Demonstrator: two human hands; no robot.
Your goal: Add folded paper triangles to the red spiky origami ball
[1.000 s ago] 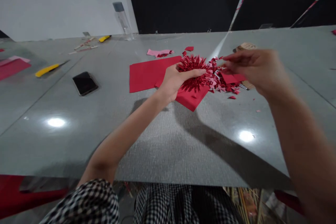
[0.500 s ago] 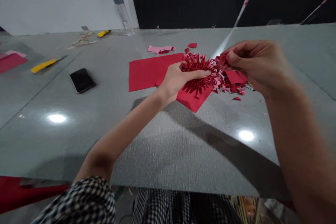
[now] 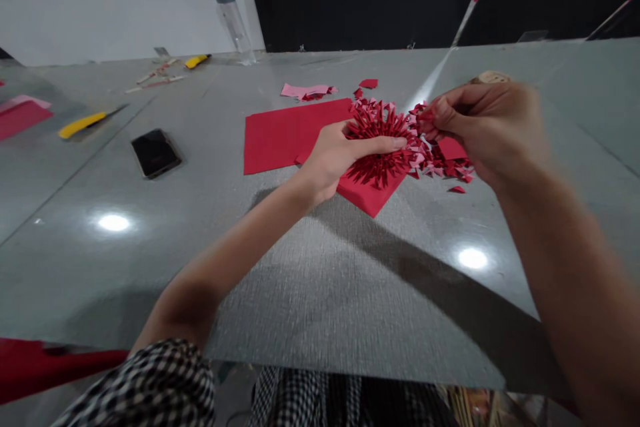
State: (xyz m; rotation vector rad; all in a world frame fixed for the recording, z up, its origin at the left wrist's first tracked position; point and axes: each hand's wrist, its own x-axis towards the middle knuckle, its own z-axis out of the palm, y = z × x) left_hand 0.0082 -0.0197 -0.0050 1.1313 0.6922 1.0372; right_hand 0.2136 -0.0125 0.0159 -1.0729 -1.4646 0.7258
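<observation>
My left hand (image 3: 333,161) cups a spiky ball of folded red paper pieces (image 3: 380,140), with the thumb lying across its top. My right hand (image 3: 483,130) hovers at the ball's right side, fingertips pinched on a small red paper piece (image 3: 425,115). Beneath the ball lie sheets of red paper (image 3: 285,137), and a heap of small folded red and pink pieces (image 3: 443,163) spreads to its right. Behind my right hand, a round tan object (image 3: 490,77) is mostly hidden.
A black phone (image 3: 156,153) and a yellow utility knife (image 3: 83,122) lie on the grey table (image 3: 350,280) to the left. Pink scraps (image 3: 306,91), pink-red sheets (image 3: 23,117) and a transparent bottle (image 3: 231,20) are farther off. Checked sleeves show below the table edge.
The fingers of my right hand have closed from a loose spread into a pinch, and that hand has come nearer the ball. The view has shifted slightly.
</observation>
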